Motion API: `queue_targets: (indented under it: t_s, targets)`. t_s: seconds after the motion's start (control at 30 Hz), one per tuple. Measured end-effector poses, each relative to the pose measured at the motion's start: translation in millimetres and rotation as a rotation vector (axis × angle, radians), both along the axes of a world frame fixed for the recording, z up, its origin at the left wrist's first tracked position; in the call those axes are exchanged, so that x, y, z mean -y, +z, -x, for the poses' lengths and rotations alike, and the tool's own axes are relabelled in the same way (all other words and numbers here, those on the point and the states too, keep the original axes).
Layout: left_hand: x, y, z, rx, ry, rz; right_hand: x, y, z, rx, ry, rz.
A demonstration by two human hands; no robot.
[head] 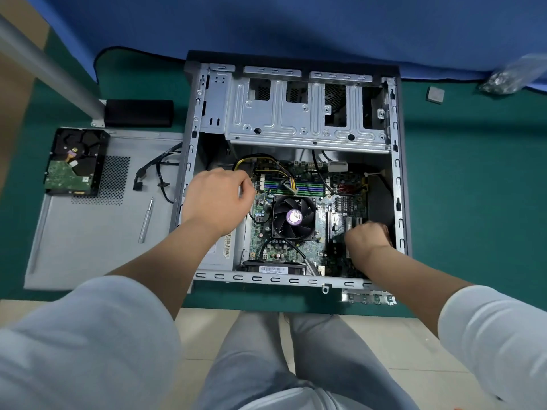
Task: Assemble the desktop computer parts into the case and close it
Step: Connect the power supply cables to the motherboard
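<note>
Even bright light; edges bowed (corners blurred).

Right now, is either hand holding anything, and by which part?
Cannot be told. Both hands are curled, backs to the camera, inside the case: left hand at the motherboard's left edge, right hand over the expansion slots. Any grip is hidden.

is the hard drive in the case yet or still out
Still out. The hard drive lies circuit side up on the removed side panel, left of the open case.
</note>
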State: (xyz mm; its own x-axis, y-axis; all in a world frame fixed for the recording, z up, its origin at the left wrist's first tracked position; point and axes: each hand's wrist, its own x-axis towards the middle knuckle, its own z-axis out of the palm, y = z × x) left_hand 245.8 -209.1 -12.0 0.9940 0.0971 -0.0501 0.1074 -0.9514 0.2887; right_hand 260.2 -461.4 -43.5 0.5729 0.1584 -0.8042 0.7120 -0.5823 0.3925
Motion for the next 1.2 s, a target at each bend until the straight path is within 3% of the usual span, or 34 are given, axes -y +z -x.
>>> queue_targets:
  t_s: [1.2]
  targets:
    - [0.3, -0.4, 0.3, 0.013, 0.024, 0.015, -2.6, 3.7, 1.2, 0.048, 0.029, 0.017]
